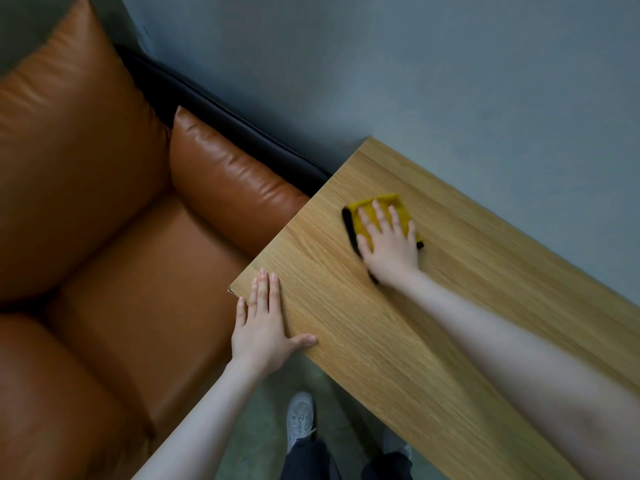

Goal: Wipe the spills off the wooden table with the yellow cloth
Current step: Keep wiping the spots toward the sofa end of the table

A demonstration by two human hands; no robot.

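The wooden table [398,341] runs from the middle of the head view down to the lower right. A folded yellow cloth [384,204] with a dark edge lies near the table's far left end. My right hand [389,242] presses flat on the cloth with its fingers straight and spread. My left hand [263,323] rests flat on the table's near left corner, fingers straight, thumb stretched along the near edge. No spill shows on the wood around the cloth.
An orange-brown leather sofa [114,237] with a cushion [228,178] stands against the table's left end. A grey wall [450,81] runs behind the table. My feet in grey shoes [300,419] stand on the floor below the table's near edge.
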